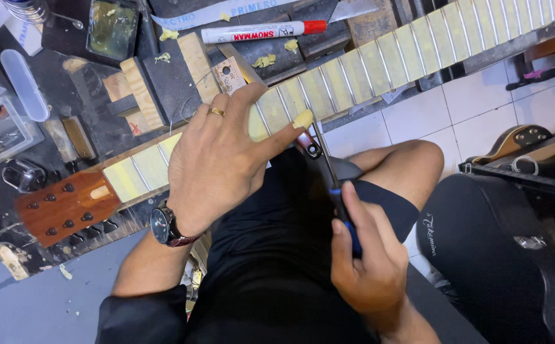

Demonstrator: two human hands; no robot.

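Note:
A guitar neck (379, 60) with masked, pale yellow fret spaces lies diagonally across the workbench, its brown headstock (61, 207) at the lower left. My left hand (220, 159) presses down flat on the neck near the headstock; it wears a ring and a wristwatch, and the thumb tip is wrapped in tape. My right hand (370, 261) grips the blue handle of a long thin tool (319, 156), whose tip rests against a fret just beside my left thumb.
A white marker with a red cap (261, 31) lies on the bench (175, 83) beyond the neck, among wood blocks and tape scraps. A black guitar case (507, 255) stands at the right on the white tiled floor, another guitar body (519, 143) behind it.

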